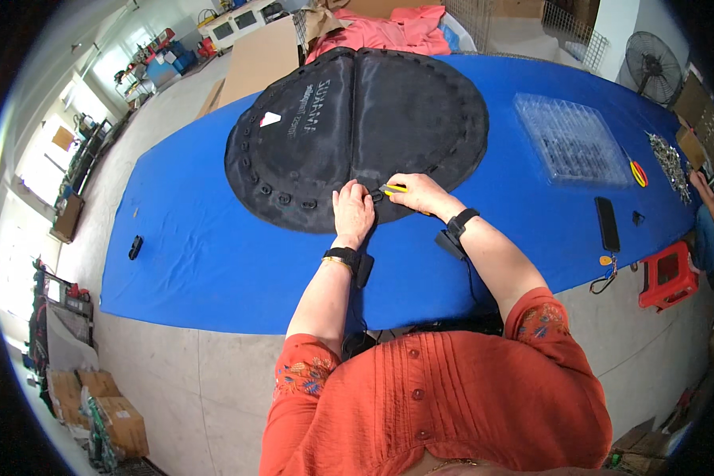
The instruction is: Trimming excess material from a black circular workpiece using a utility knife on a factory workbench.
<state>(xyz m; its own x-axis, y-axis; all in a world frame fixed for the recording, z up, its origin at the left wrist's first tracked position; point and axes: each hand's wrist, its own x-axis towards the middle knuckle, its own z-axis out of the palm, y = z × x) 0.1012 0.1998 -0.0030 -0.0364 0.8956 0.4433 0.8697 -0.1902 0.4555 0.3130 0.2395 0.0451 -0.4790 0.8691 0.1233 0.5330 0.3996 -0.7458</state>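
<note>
A large round black fabric mat (420, 103) lies on the table, with a seam down its middle, a small white tag and black ring-like fittings (284, 198) along its rim. At its near edge my left hand (353, 213) bears down, fingers curled together on the fabric beside one fitting. My right hand (417, 195) grips a yellow utility knife (393, 189). The knife's tip points left, close to that fitting and to my left fingers. Whether the blade touches the fabric is too small to tell.
Blue cloth covers the table (198, 270). To the right are a clear plastic compartment tray (571, 139), yellow-red scissors (639, 173), a phone (607, 224), and a pile of metal pieces (668, 163) near another person's hand (704, 194). A red stool (668, 274) stands below.
</note>
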